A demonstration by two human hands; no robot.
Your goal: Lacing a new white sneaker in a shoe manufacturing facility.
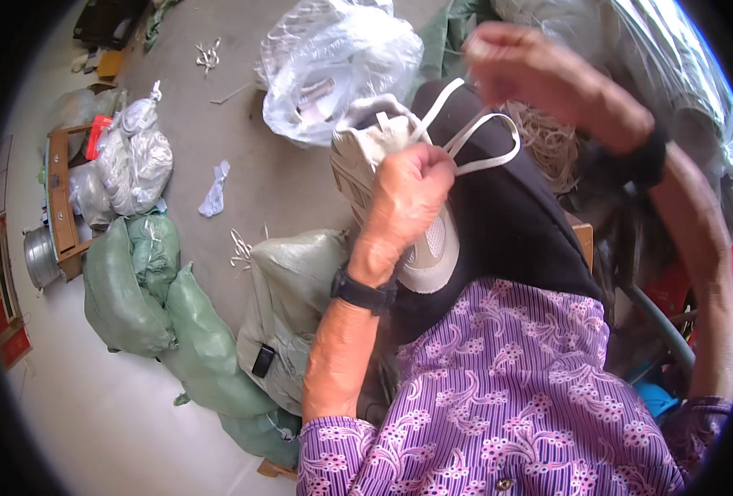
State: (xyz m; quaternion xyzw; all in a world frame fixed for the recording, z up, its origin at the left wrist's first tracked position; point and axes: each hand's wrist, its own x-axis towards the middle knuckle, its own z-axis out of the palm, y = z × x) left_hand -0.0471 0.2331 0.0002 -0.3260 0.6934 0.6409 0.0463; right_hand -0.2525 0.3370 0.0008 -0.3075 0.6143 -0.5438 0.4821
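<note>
A pale beige shoe [431, 263] lies across my dark-trousered lap, its toe toward me. My left hand [412, 186] is closed over the shoe's lacing and pinches a white shoelace [489, 164], which stands out in a loop to the right. Farther up and to the right, my right hand [532, 78] is raised above the knee with its fingers curled and blurred by motion. One strand of the lace runs up from the shoe to those fingers, which appear to grip it. My left palm hides the middle of the lacing.
A bundle of pale laces [546, 140] lies beyond my right knee. A clear plastic bag [342, 62] sits past the shoe. Stuffed green sacks [193, 339] line the left, with a grey-green sack [288, 273] nearer. Paper scrap [215, 190] and loose laces [208, 56] lie on the floor.
</note>
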